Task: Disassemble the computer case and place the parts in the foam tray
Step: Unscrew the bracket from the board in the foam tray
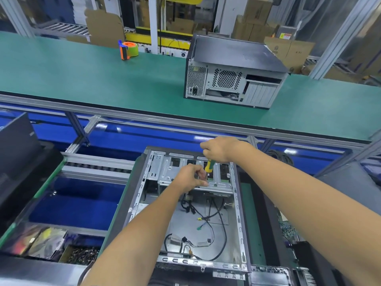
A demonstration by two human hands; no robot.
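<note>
An open computer case (239, 223) lies flat in front of me, with black cables (218, 219) loose on its grey floor. At its far end sits a silver drive cage (165, 172). My right hand (220, 149) grips the top of a yellow-and-green screwdriver (209, 166), held upright over the cage. My left hand (190, 178) pinches the screwdriver's shaft low down, near the cage's front lip. The tip is hidden behind my fingers.
A second, closed computer case (235, 73) stands on the green bench (82, 79) behind, with an orange tape dispenser (127, 49) to its left. Blue conveyor (78, 201) lies at left, a bin of screws (82, 254) at lower left, a circuit board (288, 228) at right.
</note>
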